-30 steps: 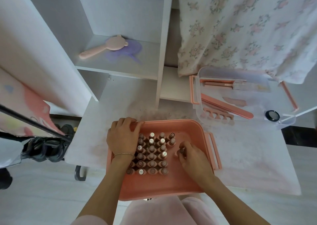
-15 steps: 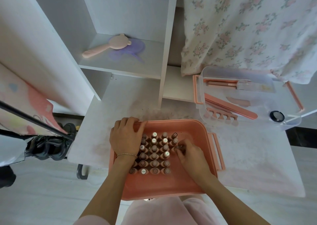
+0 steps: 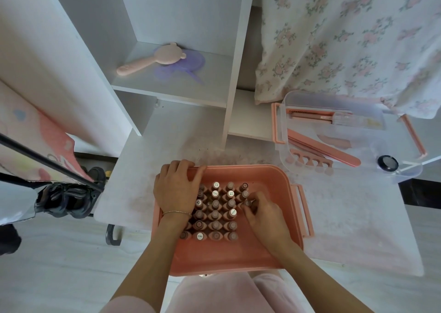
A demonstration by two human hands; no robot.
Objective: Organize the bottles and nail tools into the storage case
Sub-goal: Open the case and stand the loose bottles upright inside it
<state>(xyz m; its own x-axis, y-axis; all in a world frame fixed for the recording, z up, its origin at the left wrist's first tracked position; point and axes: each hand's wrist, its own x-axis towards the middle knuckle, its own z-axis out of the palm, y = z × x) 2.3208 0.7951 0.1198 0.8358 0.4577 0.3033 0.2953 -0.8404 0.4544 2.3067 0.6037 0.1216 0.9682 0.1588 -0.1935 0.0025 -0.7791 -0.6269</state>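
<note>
A pink storage case (image 3: 269, 176) sits on the white table in front of me. Several small nail polish bottles (image 3: 216, 213) stand upright in rows in its left half. My left hand (image 3: 176, 188) rests on the case's far left rim, fingers spread over the left bottles. My right hand (image 3: 260, 213) pinches one bottle (image 3: 247, 203) at the right edge of the rows. A clear lid tray (image 3: 338, 102) with pink handles lies at the right and holds a pink nail file (image 3: 327, 149), toe separators (image 3: 310, 161), a pack of tools (image 3: 312, 117) and a small black jar (image 3: 387, 163).
A white shelf unit (image 3: 229, 78) rises behind the table and carries a pink brush (image 3: 152, 59) and a purple mirror (image 3: 183, 67). A floral cloth (image 3: 346, 38) hangs at the back right. Dark shoes (image 3: 69, 197) lie on the floor to the left.
My right hand has moved the bottle it pinches leftward and up against the right column of bottles. My left hand has stayed on the rim. The camera shifted slightly.
</note>
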